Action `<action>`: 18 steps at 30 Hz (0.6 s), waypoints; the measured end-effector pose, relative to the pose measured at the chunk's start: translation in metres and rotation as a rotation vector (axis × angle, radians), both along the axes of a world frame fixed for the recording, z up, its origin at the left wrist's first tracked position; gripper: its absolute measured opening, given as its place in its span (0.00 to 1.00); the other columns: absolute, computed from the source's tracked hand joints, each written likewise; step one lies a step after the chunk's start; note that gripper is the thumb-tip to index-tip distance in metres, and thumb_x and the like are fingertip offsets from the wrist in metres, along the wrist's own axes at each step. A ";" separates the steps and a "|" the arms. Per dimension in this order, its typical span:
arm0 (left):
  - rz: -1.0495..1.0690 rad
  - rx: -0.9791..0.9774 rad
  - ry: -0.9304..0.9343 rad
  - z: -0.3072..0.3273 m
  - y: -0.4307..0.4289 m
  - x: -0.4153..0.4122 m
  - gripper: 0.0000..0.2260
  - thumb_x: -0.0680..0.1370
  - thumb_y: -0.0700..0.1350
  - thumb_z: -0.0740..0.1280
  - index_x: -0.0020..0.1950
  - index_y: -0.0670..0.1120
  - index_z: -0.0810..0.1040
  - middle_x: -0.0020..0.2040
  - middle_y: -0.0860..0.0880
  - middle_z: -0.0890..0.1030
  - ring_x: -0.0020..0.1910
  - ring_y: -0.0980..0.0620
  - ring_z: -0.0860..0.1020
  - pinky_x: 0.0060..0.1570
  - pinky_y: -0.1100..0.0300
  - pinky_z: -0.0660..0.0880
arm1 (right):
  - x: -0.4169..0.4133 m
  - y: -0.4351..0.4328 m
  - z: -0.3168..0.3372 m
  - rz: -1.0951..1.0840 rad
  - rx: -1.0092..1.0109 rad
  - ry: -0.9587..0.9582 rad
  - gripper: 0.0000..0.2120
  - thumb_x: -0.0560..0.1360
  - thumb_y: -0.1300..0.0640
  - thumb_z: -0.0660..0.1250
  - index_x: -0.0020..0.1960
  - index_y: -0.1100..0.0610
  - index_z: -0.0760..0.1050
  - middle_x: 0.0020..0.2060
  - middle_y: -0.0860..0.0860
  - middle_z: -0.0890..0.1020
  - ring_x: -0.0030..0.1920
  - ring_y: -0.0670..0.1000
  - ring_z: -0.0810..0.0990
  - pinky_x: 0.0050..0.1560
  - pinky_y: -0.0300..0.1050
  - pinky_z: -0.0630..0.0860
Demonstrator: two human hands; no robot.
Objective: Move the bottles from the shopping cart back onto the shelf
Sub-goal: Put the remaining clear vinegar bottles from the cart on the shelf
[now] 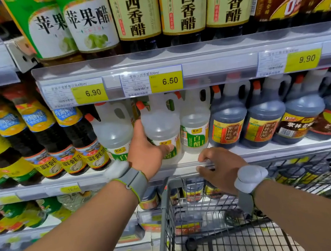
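Note:
A clear white-vinegar jug [161,125] with a green label and an orange cap stands at the front of the middle shelf [264,148]. My left hand [145,147] grips it, thumb across the label and fingers round its left side. Two more clear jugs flank it, one on the left [113,130] and one on the right [196,126]. My right hand [220,168] curls over the front rim of the grey wire shopping cart [169,216] just below the shelf edge. No bottles show inside the visible part of the cart.
Dark vinegar jugs [229,125] fill the shelf to the right, and dark sauce bottles [47,142] lean on the left. The upper shelf carries tall bottles above a price rail [166,80]. A lower shelf with more bottles lies behind the cart.

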State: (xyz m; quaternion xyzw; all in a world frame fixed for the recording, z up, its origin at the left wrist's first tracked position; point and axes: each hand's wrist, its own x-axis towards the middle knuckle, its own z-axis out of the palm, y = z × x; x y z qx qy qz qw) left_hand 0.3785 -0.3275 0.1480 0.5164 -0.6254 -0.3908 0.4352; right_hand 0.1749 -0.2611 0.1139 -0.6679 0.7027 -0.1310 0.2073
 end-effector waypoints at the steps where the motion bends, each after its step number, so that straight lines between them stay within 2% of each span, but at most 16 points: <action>1: 0.015 -0.001 0.000 -0.001 -0.001 -0.001 0.35 0.67 0.34 0.81 0.66 0.54 0.69 0.61 0.52 0.81 0.61 0.47 0.79 0.64 0.45 0.77 | -0.001 0.003 -0.004 -0.002 -0.002 -0.022 0.14 0.78 0.42 0.65 0.61 0.46 0.72 0.59 0.45 0.75 0.60 0.50 0.75 0.60 0.45 0.73; 5: 0.054 0.025 0.035 -0.014 -0.007 0.000 0.34 0.66 0.33 0.80 0.64 0.55 0.70 0.60 0.52 0.82 0.60 0.49 0.80 0.64 0.43 0.77 | -0.005 0.007 -0.014 0.009 -0.058 -0.047 0.20 0.76 0.41 0.67 0.66 0.44 0.69 0.62 0.43 0.73 0.63 0.50 0.73 0.62 0.43 0.70; 9: 0.035 0.037 0.012 -0.015 -0.013 -0.002 0.30 0.67 0.34 0.80 0.61 0.53 0.70 0.58 0.51 0.81 0.59 0.48 0.79 0.63 0.45 0.77 | -0.005 0.006 -0.023 0.051 -0.088 -0.001 0.29 0.77 0.37 0.64 0.74 0.44 0.63 0.74 0.43 0.67 0.74 0.50 0.64 0.72 0.45 0.61; 13: -0.001 0.017 -0.043 -0.013 -0.015 0.000 0.29 0.70 0.35 0.79 0.63 0.50 0.68 0.59 0.51 0.80 0.59 0.47 0.78 0.60 0.53 0.74 | -0.004 0.004 -0.026 0.101 -0.115 0.094 0.28 0.77 0.35 0.61 0.73 0.44 0.64 0.73 0.42 0.65 0.75 0.48 0.61 0.72 0.43 0.57; 18: -0.005 -0.088 -0.079 -0.022 -0.007 -0.001 0.31 0.73 0.37 0.77 0.69 0.50 0.65 0.63 0.51 0.79 0.63 0.50 0.78 0.67 0.47 0.74 | -0.005 0.003 -0.026 0.123 -0.107 0.114 0.27 0.77 0.35 0.61 0.72 0.43 0.64 0.72 0.41 0.65 0.73 0.48 0.61 0.71 0.43 0.58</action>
